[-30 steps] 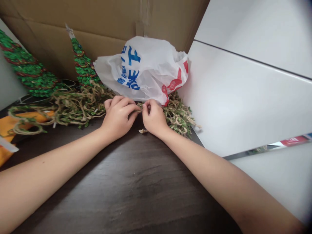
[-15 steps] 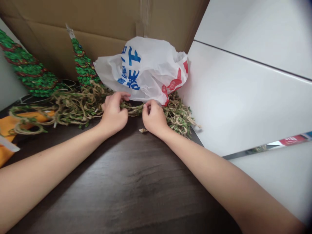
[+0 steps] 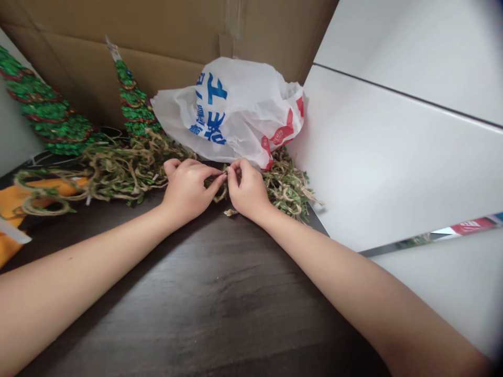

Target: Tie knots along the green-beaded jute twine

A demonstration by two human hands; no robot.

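Note:
Tan twine with small green leaves, a leafy twine garland (image 3: 129, 170), lies in a tangled heap from the left to the middle. More of this leafy twine (image 3: 288, 188) is bunched on the right beyond my wrist. My left hand (image 3: 190, 186) pinches a bit of the garland between thumb and forefinger. Close against it, my right hand (image 3: 247, 186) has its fingertips closed on the same strand, the two pinches nearly touching. A short pale twine end (image 3: 230, 212) pokes out below my right hand. Right behind both hands rests a crumpled white plastic bag (image 3: 243, 104) with blue and red print.
Two green tinsel trees, one larger (image 3: 51, 110) and one smaller (image 3: 135, 99), stand at the back left. A cardboard box (image 3: 165, 31) rises behind. Orange cloth (image 3: 10, 209) lies at the left edge. White tiles (image 3: 393, 152) border the dark wooden surface (image 3: 220, 303) on the right.
My left hand has moved right and its thumb and forefinger have closed on the strand beside my right fingertips. The right hand has barely shifted.

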